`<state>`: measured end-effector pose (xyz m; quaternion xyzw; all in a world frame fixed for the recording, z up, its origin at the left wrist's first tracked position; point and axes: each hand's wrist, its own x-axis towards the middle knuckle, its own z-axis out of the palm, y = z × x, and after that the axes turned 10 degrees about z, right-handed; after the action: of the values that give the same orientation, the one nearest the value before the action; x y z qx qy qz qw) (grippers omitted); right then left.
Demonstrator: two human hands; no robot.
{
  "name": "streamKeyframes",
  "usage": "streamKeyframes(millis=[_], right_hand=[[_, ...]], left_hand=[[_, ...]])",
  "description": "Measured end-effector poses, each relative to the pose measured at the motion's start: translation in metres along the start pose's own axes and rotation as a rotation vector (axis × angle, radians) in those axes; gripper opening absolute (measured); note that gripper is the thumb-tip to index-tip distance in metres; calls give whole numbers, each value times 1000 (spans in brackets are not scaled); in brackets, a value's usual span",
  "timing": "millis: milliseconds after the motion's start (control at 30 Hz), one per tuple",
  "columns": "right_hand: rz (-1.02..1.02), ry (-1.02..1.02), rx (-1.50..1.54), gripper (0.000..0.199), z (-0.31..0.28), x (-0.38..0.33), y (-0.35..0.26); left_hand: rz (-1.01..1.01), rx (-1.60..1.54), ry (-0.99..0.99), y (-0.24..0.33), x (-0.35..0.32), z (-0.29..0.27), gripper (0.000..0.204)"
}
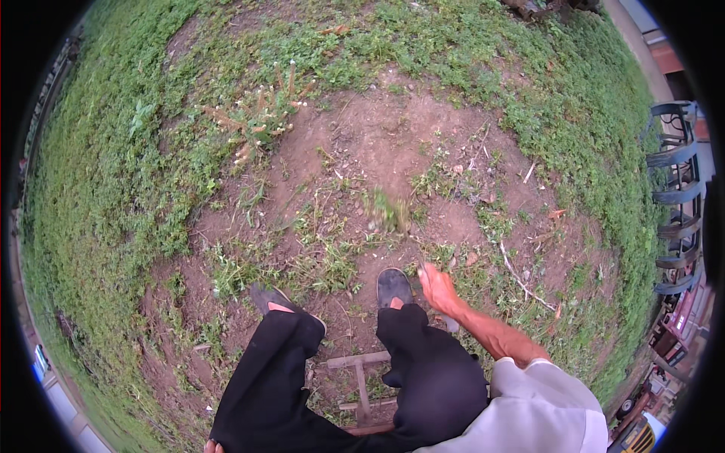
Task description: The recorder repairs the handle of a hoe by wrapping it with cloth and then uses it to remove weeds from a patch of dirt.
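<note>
My right hand (436,285) reaches forward over bare brown soil, just right of my right foot in a dark sandal (393,285). A blurred green weed clump (389,211) hangs in front of it, and a thin stalk runs from the clump back to my closed fingers. Only a sliver of my left hand (214,447) shows at the bottom edge beside my black trouser leg, too little to tell its state. My left foot (264,296) stands on the dirt to the left.
A small wooden frame (361,377) lies on the ground between my legs. A tall flowering weed (260,117) grows at the far left of the dirt patch. Thick grass rings the patch. A metal implement with curved tines (676,196) stands at the right. Loose sticks (521,279) lie nearby.
</note>
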<state>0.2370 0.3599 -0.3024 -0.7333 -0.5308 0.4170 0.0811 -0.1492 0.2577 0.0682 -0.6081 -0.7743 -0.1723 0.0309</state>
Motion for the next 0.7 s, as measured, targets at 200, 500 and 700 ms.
streamKeyframes(millis=[200, 500, 700], right_hand=[[-83, 48, 30, 20, -18, 28, -28], [-331, 276, -45, 23, 33, 224, -139], [-310, -87, -134, 24, 76, 117, -137]], left_hand=[[64, -41, 16, -10, -3, -3, 23], [20, -10, -13, 2, 4, -2, 24], [42, 6, 51, 1, 2, -1, 22]])
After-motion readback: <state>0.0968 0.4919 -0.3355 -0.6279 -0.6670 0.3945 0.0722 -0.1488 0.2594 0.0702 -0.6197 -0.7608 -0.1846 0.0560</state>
